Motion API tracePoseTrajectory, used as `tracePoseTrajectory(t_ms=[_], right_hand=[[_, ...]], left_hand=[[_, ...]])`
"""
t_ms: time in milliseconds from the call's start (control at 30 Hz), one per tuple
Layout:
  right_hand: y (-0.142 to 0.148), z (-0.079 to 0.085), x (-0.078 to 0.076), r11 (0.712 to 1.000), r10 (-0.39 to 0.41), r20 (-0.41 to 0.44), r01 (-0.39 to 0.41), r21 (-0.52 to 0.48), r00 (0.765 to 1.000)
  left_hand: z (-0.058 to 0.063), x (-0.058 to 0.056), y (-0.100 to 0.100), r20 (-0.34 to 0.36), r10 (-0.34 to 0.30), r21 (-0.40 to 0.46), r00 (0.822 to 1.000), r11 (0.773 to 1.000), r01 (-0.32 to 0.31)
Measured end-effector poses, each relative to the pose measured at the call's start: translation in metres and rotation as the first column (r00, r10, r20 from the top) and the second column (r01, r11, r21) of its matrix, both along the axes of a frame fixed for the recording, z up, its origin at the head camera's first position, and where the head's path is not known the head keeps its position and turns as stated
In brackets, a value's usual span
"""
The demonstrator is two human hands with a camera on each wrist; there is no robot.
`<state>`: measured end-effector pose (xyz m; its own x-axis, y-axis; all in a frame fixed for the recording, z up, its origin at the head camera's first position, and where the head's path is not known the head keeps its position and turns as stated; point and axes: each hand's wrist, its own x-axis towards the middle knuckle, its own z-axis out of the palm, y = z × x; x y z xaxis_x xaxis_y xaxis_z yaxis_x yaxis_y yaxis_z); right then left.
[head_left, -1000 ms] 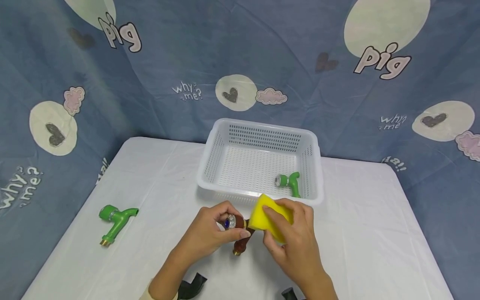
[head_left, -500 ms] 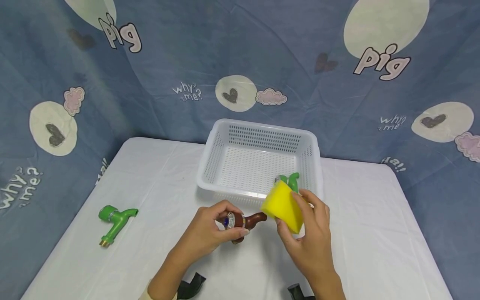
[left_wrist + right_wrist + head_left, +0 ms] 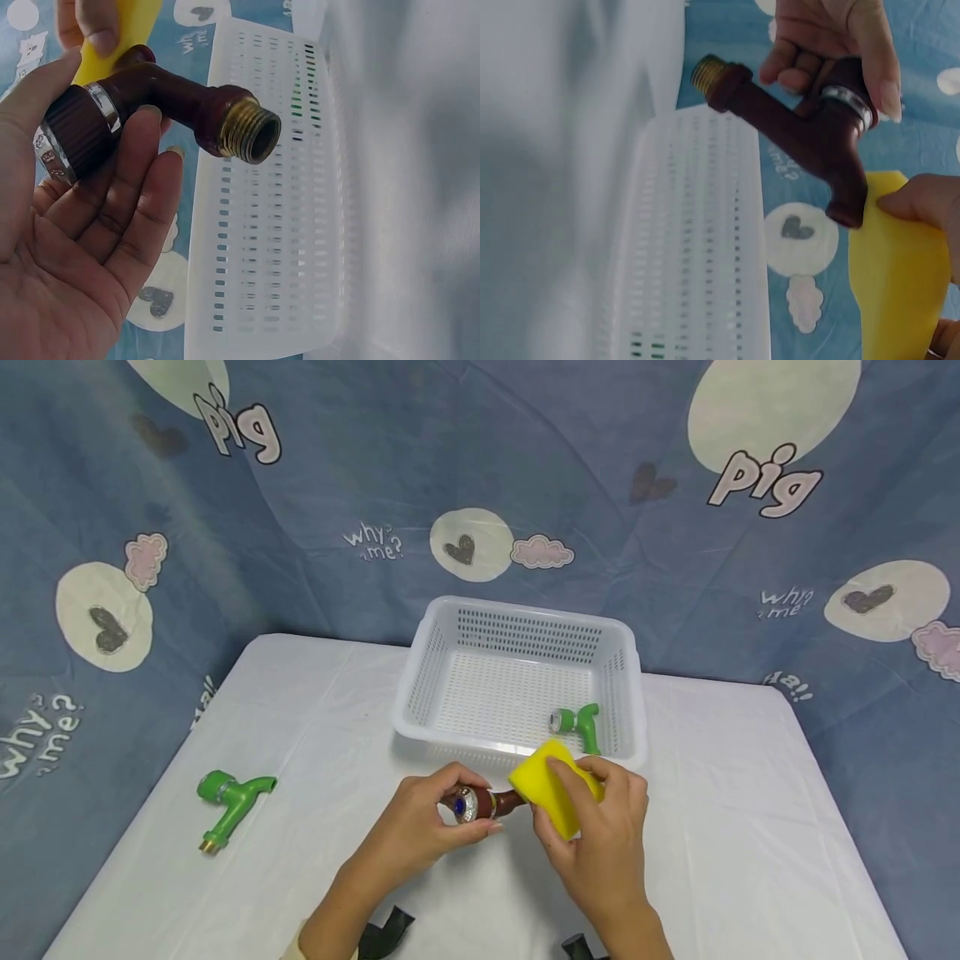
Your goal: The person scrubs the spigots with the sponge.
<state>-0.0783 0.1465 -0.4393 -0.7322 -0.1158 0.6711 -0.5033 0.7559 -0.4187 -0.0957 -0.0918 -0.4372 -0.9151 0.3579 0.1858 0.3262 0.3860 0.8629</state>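
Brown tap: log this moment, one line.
left hand: grips brown tap | right hand: holds sponge at spout | basket: green tap inside | table: second green tap

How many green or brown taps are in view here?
3: a brown tap held in the left hand, one green tap in the white basket, another green tap left on the table.

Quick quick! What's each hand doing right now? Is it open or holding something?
Left hand: holding the reddish-brown, bent tap with a threaded, brass-coloured end.
Right hand: holding the yellow, block-shaped sponge.
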Motion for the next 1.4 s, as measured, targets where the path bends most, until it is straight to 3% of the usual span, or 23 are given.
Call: tracePoseTrajectory(t_ms=[200, 333, 467, 633, 867, 1133, 1300, 1400], right_hand=[[0.007, -0.001, -0.004, 0.999, -0.047, 0.03, 0.047, -0.023, 0.998], [0.006, 0.002, -0.001, 0.998, -0.013, 0.049, 0.016, -0.064, 0.999], [0.0, 0.004, 0.003, 0.988, 0.125, 0.003, -0.124, -0.087, 0.992], [-0.01, 0.004, 0.006, 0.956, 0.294, -0.023, -0.294, -0.003, 0.956], [-0.006, 0.003, 0.005, 0.965, 0.255, 0.038, -0.257, 0.047, 0.966], [0.003, 0.004, 0.002, 0.974, 0.215, 0.092, -0.22, 0.046, 0.972], [0.004, 0.006, 0.003, 0.963, 0.264, 0.078, -0.258, -0.081, 0.961], [0.002, 0.006, 0.005, 0.948, 0.313, 0.087, -0.306, -0.082, 0.946]], left_hand=[[0.0, -0.001, 0.0, -0.01, 0.014, 0.002, 1.0, 1.0, -0.014], [-0.001, -0.002, 0.0, -0.045, 0.018, -0.012, 0.999, 1.0, -0.018], [-0.001, -0.002, 0.001, -0.034, 0.003, -0.009, 0.999, 1.0, -0.004], [-0.001, -0.001, 0.002, -0.031, -0.017, -0.015, 0.999, 1.0, 0.016], [0.0, -0.001, 0.002, -0.052, -0.038, -0.018, 0.998, 0.999, 0.037], [0.003, -0.003, -0.001, -0.04, -0.014, 0.016, 0.999, 1.0, 0.015], [0.003, -0.003, -0.001, -0.034, -0.033, 0.024, 0.999, 0.999, 0.033], [0.002, -0.002, 0.0, -0.008, -0.045, 0.026, 0.999, 0.999, 0.045]])
